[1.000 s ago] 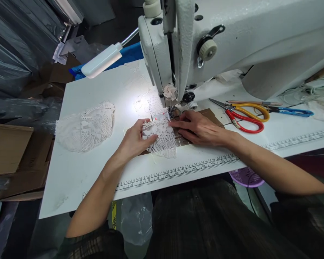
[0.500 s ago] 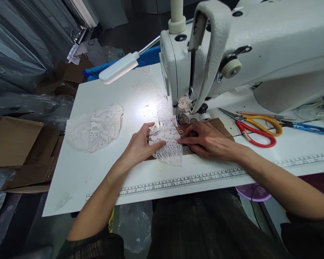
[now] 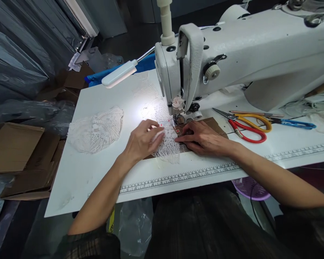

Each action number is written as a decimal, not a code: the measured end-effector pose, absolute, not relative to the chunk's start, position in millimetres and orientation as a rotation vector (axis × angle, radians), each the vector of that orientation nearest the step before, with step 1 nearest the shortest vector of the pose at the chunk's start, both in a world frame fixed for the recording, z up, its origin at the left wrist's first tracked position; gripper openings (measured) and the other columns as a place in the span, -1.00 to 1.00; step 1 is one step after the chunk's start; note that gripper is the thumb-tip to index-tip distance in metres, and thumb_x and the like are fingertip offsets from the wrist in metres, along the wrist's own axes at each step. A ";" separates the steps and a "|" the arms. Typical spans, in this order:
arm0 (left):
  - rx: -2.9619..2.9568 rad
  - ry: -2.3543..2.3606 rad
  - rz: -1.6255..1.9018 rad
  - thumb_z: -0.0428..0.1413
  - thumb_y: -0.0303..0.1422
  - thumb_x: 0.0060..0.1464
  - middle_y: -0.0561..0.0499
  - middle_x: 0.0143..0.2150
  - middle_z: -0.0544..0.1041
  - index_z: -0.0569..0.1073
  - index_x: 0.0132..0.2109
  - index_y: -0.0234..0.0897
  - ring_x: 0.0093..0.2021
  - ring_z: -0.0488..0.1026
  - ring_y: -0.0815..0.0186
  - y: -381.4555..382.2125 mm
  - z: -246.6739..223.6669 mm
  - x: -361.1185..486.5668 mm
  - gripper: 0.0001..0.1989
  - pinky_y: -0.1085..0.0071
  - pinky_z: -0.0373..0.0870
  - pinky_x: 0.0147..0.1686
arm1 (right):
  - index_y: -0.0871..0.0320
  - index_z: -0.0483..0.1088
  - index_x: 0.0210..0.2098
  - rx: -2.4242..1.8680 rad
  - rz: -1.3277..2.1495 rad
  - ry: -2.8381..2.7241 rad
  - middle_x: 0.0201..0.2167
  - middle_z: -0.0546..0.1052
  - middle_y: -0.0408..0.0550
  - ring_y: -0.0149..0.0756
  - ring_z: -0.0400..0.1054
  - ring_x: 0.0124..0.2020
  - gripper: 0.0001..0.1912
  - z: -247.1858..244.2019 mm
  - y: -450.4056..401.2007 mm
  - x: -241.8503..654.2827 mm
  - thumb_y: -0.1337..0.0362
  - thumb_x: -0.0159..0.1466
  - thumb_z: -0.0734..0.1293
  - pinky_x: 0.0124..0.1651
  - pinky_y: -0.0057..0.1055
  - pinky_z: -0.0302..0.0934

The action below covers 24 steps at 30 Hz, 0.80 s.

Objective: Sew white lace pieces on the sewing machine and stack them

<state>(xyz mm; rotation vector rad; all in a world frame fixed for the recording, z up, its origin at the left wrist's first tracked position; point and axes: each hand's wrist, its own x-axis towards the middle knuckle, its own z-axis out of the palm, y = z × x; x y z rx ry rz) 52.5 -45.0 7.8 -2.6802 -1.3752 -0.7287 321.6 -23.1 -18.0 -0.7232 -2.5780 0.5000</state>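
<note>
On the table, your left hand, curled nearly closed, pinched a fold of the white lace near the sewing machine; your right hand, loosely curled, touched the lace's right edge with a fingertip.

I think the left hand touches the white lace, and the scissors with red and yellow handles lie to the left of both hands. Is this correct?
Not quite: the scissors lie to the right of both hands, as the head view shows. The left hand does touch the lace.
</note>
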 end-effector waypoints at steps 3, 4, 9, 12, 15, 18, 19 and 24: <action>-2.864 -0.916 -0.468 0.01 -0.30 0.35 -0.21 -0.03 0.54 0.45 0.05 -0.34 -0.10 0.49 0.15 -36.5 2.3 61.0 -0.74 0.19 0.48 -0.15 | -0.03 0.55 0.08 -0.728 0.480 -2.576 -0.03 0.46 0.10 -0.05 0.30 0.04 -0.66 -18.6 -23.1 321.6 0.28 0.38 0.27 0.09 0.01 0.22; -2.872 -0.878 -0.382 0.00 -0.28 0.35 -0.26 0.01 0.53 0.43 0.09 -0.39 -0.06 0.48 0.10 -34.3 1.3 63.4 -0.70 0.16 0.47 -0.13 | -0.03 0.55 0.07 -0.731 0.472 -2.577 -0.03 0.46 0.10 -0.05 0.30 0.04 -0.66 -18.8 -23.2 321.5 0.28 0.38 0.27 0.09 0.00 0.21; -2.868 -0.933 -0.092 -0.08 -0.16 0.38 -0.42 0.17 0.44 0.39 0.15 -0.53 0.02 0.43 -0.03 -31.4 1.4 70.0 -0.52 0.08 0.38 -0.06 | -0.03 0.54 0.08 -0.747 0.441 -2.579 -0.03 0.47 0.09 -0.04 0.28 0.04 -0.67 -18.0 -24.7 321.2 0.26 0.39 0.27 0.09 -0.01 0.21; -2.829 -1.016 -0.036 -0.10 -0.16 0.39 -0.40 0.22 0.43 0.41 0.16 -0.51 0.01 0.41 -0.06 -33.4 3.8 74.0 -0.51 0.04 0.33 -0.06 | -0.03 0.54 0.07 -0.751 0.416 -2.590 -0.06 0.46 0.10 -0.04 0.28 0.02 -0.68 -17.4 -25.0 320.6 0.26 0.39 0.26 0.09 0.01 0.22; -2.786 -1.111 -0.052 -0.10 -0.20 0.39 -0.34 0.26 0.42 0.42 0.19 -0.43 0.01 0.41 -0.06 -32.7 6.0 79.1 -0.55 0.01 0.28 -0.05 | 0.01 0.54 0.07 -0.762 0.405 -2.572 -0.08 0.44 0.12 -0.06 0.29 -0.02 -0.67 -18.8 -23.2 320.2 0.25 0.40 0.25 0.05 -0.03 0.26; -2.795 -1.173 -0.130 -0.10 -0.23 0.40 -0.31 0.28 0.42 0.42 0.21 -0.41 0.03 0.41 -0.03 -29.5 5.0 82.0 -0.56 0.00 0.26 -0.02 | 0.06 0.54 0.08 -0.769 0.392 -2.534 -0.08 0.42 0.14 -0.08 0.30 -0.06 -0.66 -21.3 -20.7 320.2 0.27 0.40 0.24 0.01 -0.07 0.30; -2.804 -1.198 -0.177 -0.10 -0.23 0.40 -0.30 0.28 0.42 0.42 0.21 -0.41 0.04 0.41 -0.02 -28.5 3.7 82.2 -0.57 0.01 0.25 -0.01 | 0.06 0.54 0.09 -0.767 0.387 -2.528 -0.09 0.42 0.15 -0.08 0.30 -0.07 -0.66 -22.0 -20.2 320.3 0.28 0.39 0.24 0.00 -0.08 0.31; -2.842 -1.285 -0.436 -0.05 -0.24 0.38 -0.24 0.28 0.45 0.43 0.20 -0.33 0.09 0.41 0.01 -28.0 -5.9 79.2 -0.60 -0.06 0.18 0.11 | 0.07 0.52 0.11 -0.782 0.378 -2.521 -0.08 0.43 0.14 -0.09 0.30 -0.05 -0.65 -21.3 -21.6 320.1 0.28 0.41 0.23 0.02 -0.07 0.30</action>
